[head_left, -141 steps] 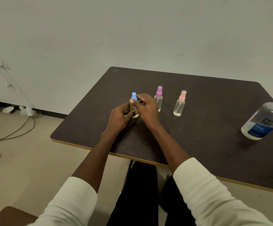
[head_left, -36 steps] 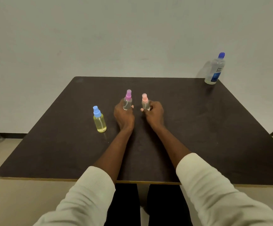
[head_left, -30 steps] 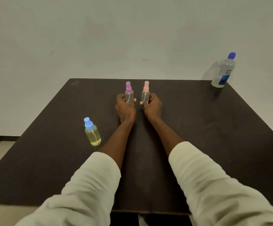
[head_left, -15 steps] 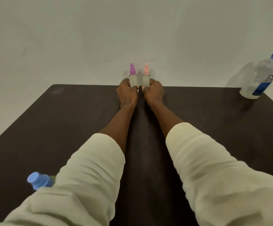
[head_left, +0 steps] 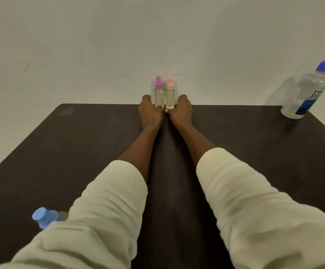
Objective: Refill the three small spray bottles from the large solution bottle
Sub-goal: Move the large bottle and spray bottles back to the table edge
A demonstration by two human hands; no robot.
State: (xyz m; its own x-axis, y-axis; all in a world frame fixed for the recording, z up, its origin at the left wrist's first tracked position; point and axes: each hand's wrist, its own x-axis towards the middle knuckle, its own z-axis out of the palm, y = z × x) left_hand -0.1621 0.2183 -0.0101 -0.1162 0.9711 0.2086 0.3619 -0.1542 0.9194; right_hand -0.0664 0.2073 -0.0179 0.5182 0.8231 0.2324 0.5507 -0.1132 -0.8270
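Two small spray bottles upright, side by side at our table's point(head_left: 254, 152) far edge, purple-capped bottle point(head_left: 159, 92) in our left hand's point(head_left: 150, 111) grip, pink-capped bottle point(head_left: 170, 93) in our right hand's point(head_left: 181, 111) grip, blue-capped bottle point(head_left: 45, 218) beside our left sleeve point(head_left: 99, 210), large solution bottle point(head_left: 305, 92) far right.

The single head view looks forward and down along both outstretched arms across the table point(head_left: 254, 152).

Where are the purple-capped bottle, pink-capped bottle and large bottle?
purple-capped bottle point(head_left: 159, 97): head view, on its clear body.
pink-capped bottle point(head_left: 170, 98): head view, on its clear body.
large bottle point(head_left: 307, 92): head view, on its clear body above the label.
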